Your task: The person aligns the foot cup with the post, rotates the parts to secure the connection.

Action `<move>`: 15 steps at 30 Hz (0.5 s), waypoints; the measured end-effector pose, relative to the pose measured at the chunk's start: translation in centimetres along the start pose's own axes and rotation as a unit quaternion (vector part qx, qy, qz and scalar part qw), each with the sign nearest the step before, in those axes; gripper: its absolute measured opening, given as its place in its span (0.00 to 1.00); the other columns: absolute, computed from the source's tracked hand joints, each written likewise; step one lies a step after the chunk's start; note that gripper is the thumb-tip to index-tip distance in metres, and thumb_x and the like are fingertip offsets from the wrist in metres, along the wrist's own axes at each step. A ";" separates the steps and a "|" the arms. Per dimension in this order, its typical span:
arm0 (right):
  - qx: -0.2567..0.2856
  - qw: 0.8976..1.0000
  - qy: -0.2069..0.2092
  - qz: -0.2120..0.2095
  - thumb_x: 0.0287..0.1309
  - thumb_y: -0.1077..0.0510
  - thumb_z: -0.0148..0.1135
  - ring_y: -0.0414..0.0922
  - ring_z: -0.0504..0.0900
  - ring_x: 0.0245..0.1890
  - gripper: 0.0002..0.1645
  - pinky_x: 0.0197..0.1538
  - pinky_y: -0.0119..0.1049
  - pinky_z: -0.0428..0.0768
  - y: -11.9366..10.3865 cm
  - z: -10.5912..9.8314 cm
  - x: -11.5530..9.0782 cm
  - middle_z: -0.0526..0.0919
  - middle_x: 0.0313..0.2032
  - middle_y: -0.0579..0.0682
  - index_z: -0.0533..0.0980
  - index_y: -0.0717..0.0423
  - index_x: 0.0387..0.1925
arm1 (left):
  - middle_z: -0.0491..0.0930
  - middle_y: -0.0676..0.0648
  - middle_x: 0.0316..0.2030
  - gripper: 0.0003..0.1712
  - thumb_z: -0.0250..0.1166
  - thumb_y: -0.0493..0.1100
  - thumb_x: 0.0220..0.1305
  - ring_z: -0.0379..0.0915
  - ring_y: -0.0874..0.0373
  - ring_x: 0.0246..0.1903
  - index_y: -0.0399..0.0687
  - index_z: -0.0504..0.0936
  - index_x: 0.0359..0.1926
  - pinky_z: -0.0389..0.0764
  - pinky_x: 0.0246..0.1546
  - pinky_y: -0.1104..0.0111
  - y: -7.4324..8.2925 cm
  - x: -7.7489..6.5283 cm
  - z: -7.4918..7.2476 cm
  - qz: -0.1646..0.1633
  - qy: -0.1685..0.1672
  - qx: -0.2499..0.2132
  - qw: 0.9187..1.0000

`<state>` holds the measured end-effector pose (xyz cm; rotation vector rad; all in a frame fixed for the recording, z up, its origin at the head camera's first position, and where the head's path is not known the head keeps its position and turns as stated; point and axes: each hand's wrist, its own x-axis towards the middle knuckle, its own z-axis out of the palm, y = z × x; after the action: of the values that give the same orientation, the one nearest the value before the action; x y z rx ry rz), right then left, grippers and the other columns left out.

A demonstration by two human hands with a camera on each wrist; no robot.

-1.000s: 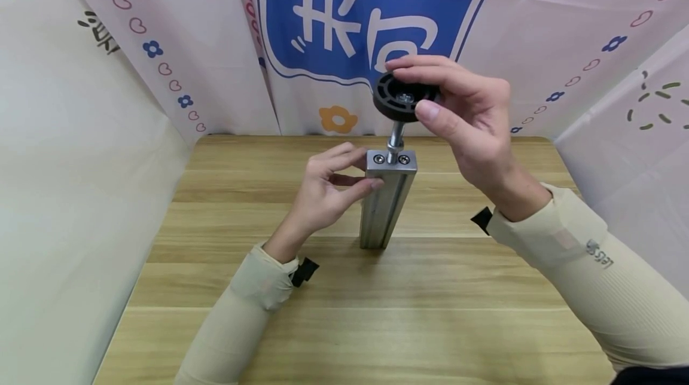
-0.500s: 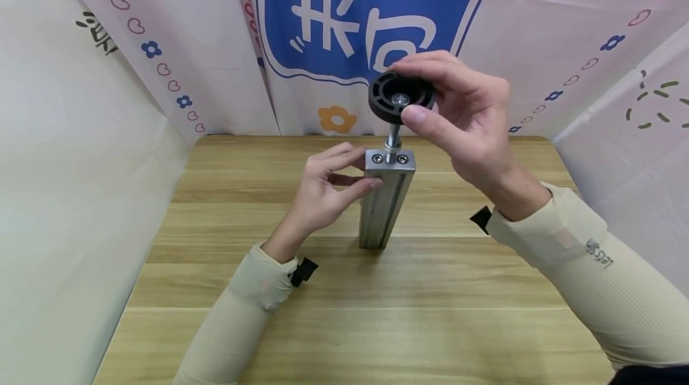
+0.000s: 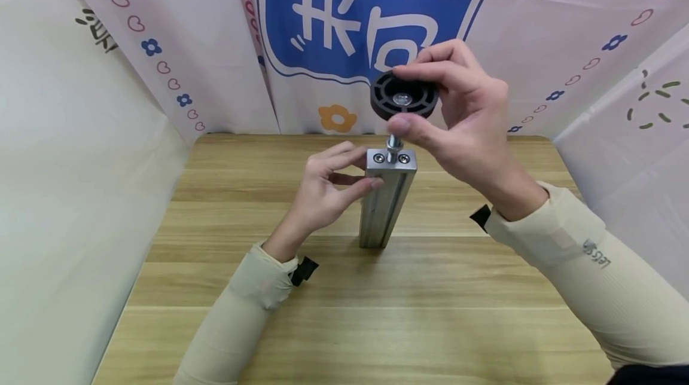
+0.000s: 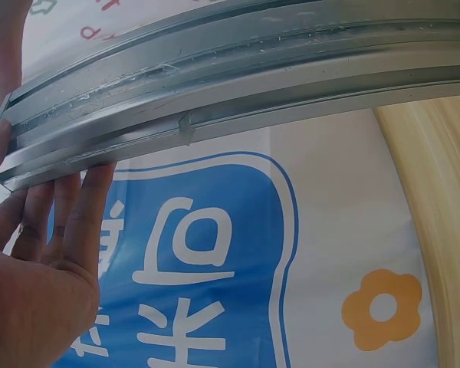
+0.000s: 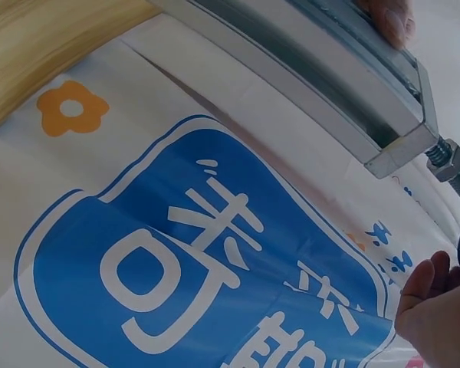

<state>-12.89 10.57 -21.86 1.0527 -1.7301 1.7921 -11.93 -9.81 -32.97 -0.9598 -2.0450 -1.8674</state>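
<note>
An aluminium profile (image 3: 379, 211) stands upright on the table, capped by an end plate (image 3: 411, 164) with two screws. My left hand (image 3: 325, 189) grips its upper end from the left, thumb in front and fingers behind; the left wrist view shows them around the profile (image 4: 238, 92). A levelling foot rises from the plate, with a round black base (image 3: 380, 101) on a threaded stem. The right wrist view shows its hex nut (image 5: 447, 161) a short way off the plate. My right hand (image 3: 476, 110) pinches the base's rim between thumb and fingers.
The wooden table (image 3: 430, 301) extends around the profile. A printed curtain (image 3: 226, 44) hangs at its back edge, and pale fabric walls (image 3: 70, 164) stand on both sides.
My right thumb has moved leftward along the near rim of the black base, and the fingers have shifted on its far side. The left hand and profile have stayed put.
</note>
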 end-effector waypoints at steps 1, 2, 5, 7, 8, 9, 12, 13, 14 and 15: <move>0.003 1.000 0.002 -0.001 0.58 0.43 0.79 0.51 0.77 0.54 0.39 0.58 0.31 0.87 0.0 0.0 0.0 0.81 0.49 0.54 0.82 0.78 0.48 | 0.85 0.36 0.43 0.24 0.74 0.24 0.59 0.86 0.59 0.44 0.29 0.85 0.58 0.95 0.41 0.62 0.0 0.0 0.0 -0.001 0.000 -0.001 1.000; 0.009 1.000 0.004 -0.001 0.61 0.47 0.77 0.52 0.79 0.56 0.33 0.59 0.32 0.87 -0.1 0.0 0.0 0.83 0.51 0.55 0.82 0.77 0.47 | 0.85 0.36 0.43 0.24 0.74 0.24 0.59 0.86 0.59 0.44 0.29 0.85 0.58 0.95 0.41 0.62 0.0 0.0 0.0 -0.001 0.000 -0.002 1.000; 0.033 0.999 0.003 0.000 0.60 0.62 0.66 0.54 0.82 0.62 0.19 0.65 0.36 0.86 -0.1 -0.2 -0.1 0.87 0.55 0.58 0.84 0.74 0.47 | 0.85 0.36 0.43 0.23 0.73 0.24 0.59 0.86 0.59 0.44 0.29 0.85 0.57 0.95 0.41 0.61 0.0 0.1 0.0 -0.002 0.000 -0.003 1.000; 0.043 0.999 -0.001 0.003 0.57 0.66 0.62 0.53 0.84 0.62 0.19 0.66 0.37 0.87 -0.2 -0.3 -0.2 0.89 0.56 0.58 0.84 0.71 0.49 | 0.85 0.36 0.43 0.23 0.73 0.24 0.59 0.86 0.59 0.44 0.29 0.85 0.57 0.95 0.41 0.61 0.0 0.1 0.0 -0.003 0.000 -0.004 1.000; 0.044 0.999 -0.004 0.001 0.57 0.66 0.62 0.53 0.85 0.61 0.19 0.65 0.38 0.87 -0.2 -0.4 -0.2 0.89 0.56 0.58 0.84 0.71 0.50 | 0.85 0.36 0.43 0.23 0.73 0.24 0.59 0.86 0.59 0.44 0.29 0.85 0.57 0.95 0.41 0.61 0.0 0.1 0.0 -0.003 0.000 -0.004 1.000; 0.044 0.999 -0.007 -0.002 0.58 0.66 0.63 0.53 0.86 0.60 0.20 0.64 0.38 0.87 -0.2 -0.4 -0.2 0.89 0.56 0.58 0.84 0.70 0.51 | 0.85 0.36 0.43 0.23 0.73 0.24 0.59 0.86 0.59 0.44 0.29 0.85 0.57 0.95 0.41 0.61 0.0 0.1 0.0 -0.003 -0.001 -0.004 1.000; 0.039 0.999 -0.012 -0.009 0.60 0.65 0.65 0.52 0.87 0.56 0.20 0.61 0.37 0.89 -0.1 -0.5 -0.2 0.89 0.55 0.57 0.83 0.71 0.52 | 0.84 0.35 0.43 0.23 0.73 0.24 0.59 0.86 0.58 0.44 0.29 0.85 0.57 0.95 0.41 0.61 0.0 0.1 0.0 -0.003 -0.001 -0.005 1.000; 0.039 0.999 -0.013 -0.010 0.60 0.65 0.66 0.52 0.87 0.56 0.19 0.61 0.37 0.89 -0.1 -0.5 -0.2 0.89 0.54 0.57 0.83 0.71 0.52 | 0.84 0.35 0.43 0.23 0.73 0.24 0.59 0.86 0.57 0.44 0.29 0.85 0.57 0.95 0.41 0.61 0.0 0.0 0.0 -0.004 -0.001 -0.005 1.000; 0.039 0.999 -0.013 -0.010 0.60 0.65 0.66 0.53 0.87 0.56 0.19 0.61 0.37 0.89 -0.1 -0.5 -0.2 0.90 0.54 0.57 0.83 0.71 0.52 | 0.85 0.35 0.43 0.23 0.73 0.24 0.59 0.86 0.57 0.44 0.29 0.85 0.57 0.95 0.41 0.61 0.0 0.0 0.0 -0.004 -0.001 -0.006 1.000; 0.041 0.999 -0.012 -0.008 0.61 0.65 0.67 0.53 0.87 0.56 0.18 0.62 0.37 0.89 -0.2 -0.4 -0.2 0.90 0.54 0.57 0.84 0.71 0.51 | 0.85 0.35 0.43 0.23 0.73 0.24 0.59 0.86 0.56 0.44 0.29 0.85 0.57 0.95 0.41 0.61 0.0 0.0 0.0 -0.004 0.000 -0.006 1.000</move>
<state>-12.73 11.07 -21.90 1.1214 -1.6713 1.8616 -11.91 -9.80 -32.95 -0.9564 -2.0442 -1.8854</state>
